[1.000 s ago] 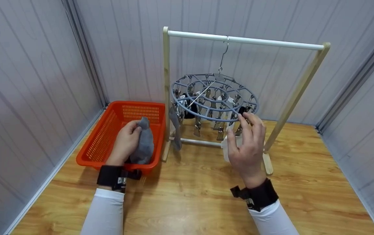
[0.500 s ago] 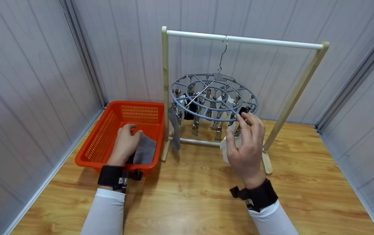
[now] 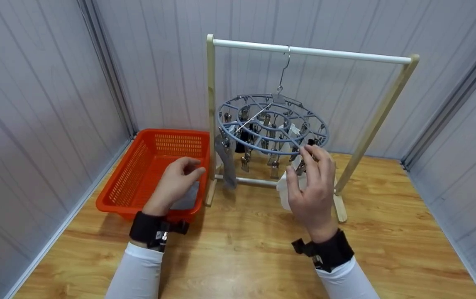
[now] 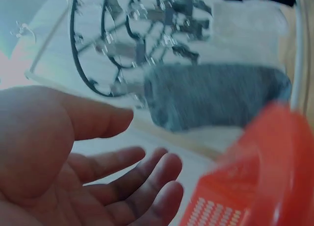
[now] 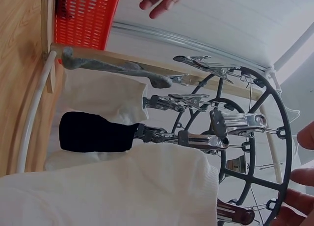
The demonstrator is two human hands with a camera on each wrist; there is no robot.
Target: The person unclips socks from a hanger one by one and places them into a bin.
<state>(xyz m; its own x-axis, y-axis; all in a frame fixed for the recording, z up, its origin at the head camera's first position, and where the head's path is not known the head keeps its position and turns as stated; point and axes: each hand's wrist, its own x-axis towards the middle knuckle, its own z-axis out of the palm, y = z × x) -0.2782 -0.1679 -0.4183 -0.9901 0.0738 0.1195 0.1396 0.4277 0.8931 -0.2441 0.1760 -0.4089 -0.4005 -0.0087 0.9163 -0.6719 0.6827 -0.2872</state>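
Observation:
A round grey clip hanger [image 3: 273, 124] hangs by its hook from a wooden rack [image 3: 312, 50]. Clipped to it are a grey sock [image 3: 226, 160], a black sock [image 5: 95, 133] and a white sock [image 3: 283, 193]. My right hand [image 3: 300, 164] reaches up to the hanger's near rim, its fingertips [image 5: 301, 177] touching a clip just above the white sock. My left hand [image 3: 190, 166] hovers over the orange basket [image 3: 138, 166], empty with fingers relaxed. A second grey sock [image 3: 188, 200] lies in the basket under it.
The rack stands on a wooden floor [image 3: 242, 249] between grey panel walls. The basket sits against the rack's left post [image 3: 211, 124]. Several free metal clips [image 5: 235, 123] hang from the hanger.
My left hand let the grey sock drop into the basket, then rose and moved right, empty. My right hand stayed at the hanger's rim, which swung a little.

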